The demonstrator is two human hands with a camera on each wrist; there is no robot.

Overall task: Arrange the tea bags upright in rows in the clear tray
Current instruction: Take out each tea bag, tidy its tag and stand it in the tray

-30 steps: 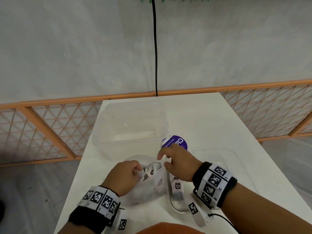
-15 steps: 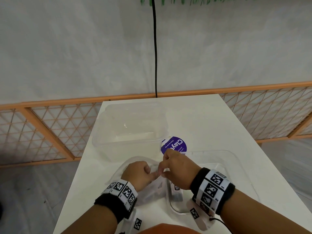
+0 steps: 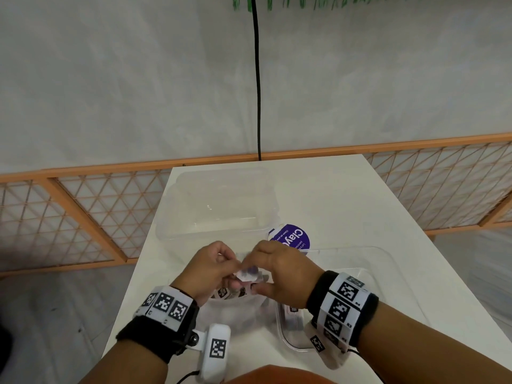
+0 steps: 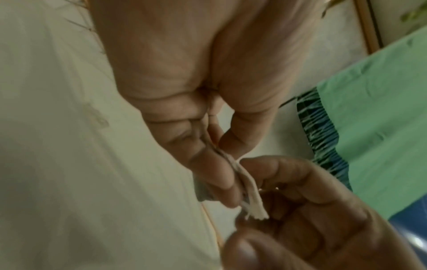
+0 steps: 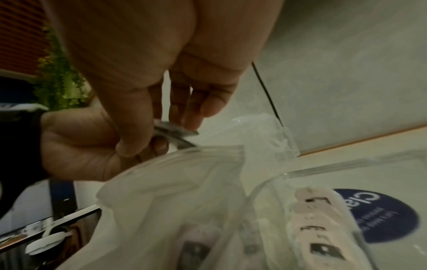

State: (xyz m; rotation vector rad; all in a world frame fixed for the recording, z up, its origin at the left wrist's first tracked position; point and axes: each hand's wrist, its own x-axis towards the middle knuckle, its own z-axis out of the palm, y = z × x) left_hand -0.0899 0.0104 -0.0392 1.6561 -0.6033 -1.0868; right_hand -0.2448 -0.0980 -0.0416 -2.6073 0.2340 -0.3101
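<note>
Raised: left hand (image 3: 212, 268), right hand (image 3: 279, 275) pinching tea bag (image 3: 247, 273).

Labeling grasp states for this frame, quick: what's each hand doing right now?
Left hand: closed, pinching the tea bags held between both hands.
Right hand: closed, fingers pinching the same tea bags from the other side.

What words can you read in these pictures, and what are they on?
"Clay", in white letters, cut off by the right hand: on the round purple sticker.
Small white lines under it on the sticker: too small to read.
Dark printed labels on the tea bags in the clear tray: too blurred to read.
Black-and-white square codes on the wristbands: patterns, not words.
</note>
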